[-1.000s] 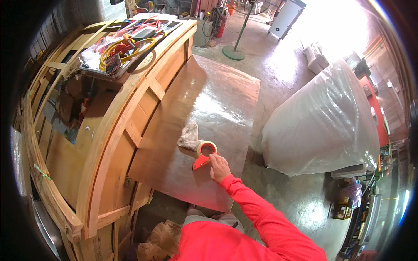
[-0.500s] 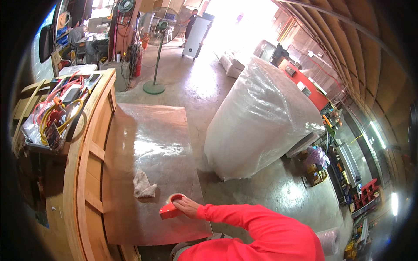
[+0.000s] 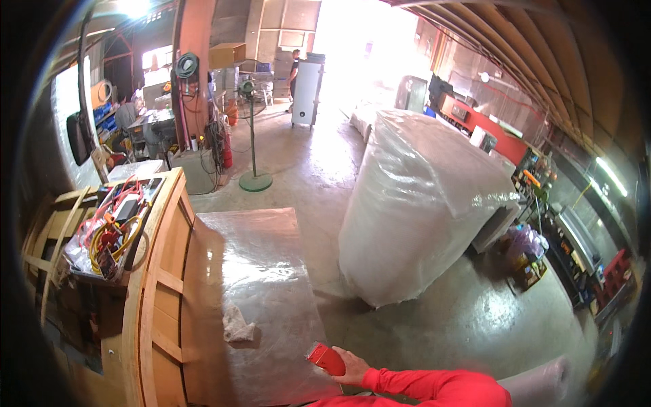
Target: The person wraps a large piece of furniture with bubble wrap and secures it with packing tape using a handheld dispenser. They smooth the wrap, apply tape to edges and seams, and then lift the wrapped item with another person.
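Observation:
My right hand [image 3: 354, 366], in a red sleeve, is closed around a red tape dispenser [image 3: 327, 358] at the bottom centre. The dispenser is above the near right edge of a flat, shiny sheet [image 3: 271, 285] beside the wooden crate. A crumpled whitish cloth or glove [image 3: 237, 325] lies on that sheet, left of the dispenser and apart from it. To the right stands a tall, bulky object wrapped in bubble wrap [image 3: 407, 230]. My left hand is out of view.
A wooden crate [image 3: 159, 292] along the left carries a tray of cords and tools [image 3: 112, 234]. Ahead are a green-based stand fan [image 3: 255, 181] and a person [image 3: 294, 78] beside a grey cabinet [image 3: 308, 91]. A clear plastic roll [image 3: 539, 383] lies lower right, near cluttered shelving [image 3: 569, 244].
My view has tilted up, so the surroundings sit lower in it. My right hand and the tape dispenser have moved right, away from the cloth, toward the sheet's edge.

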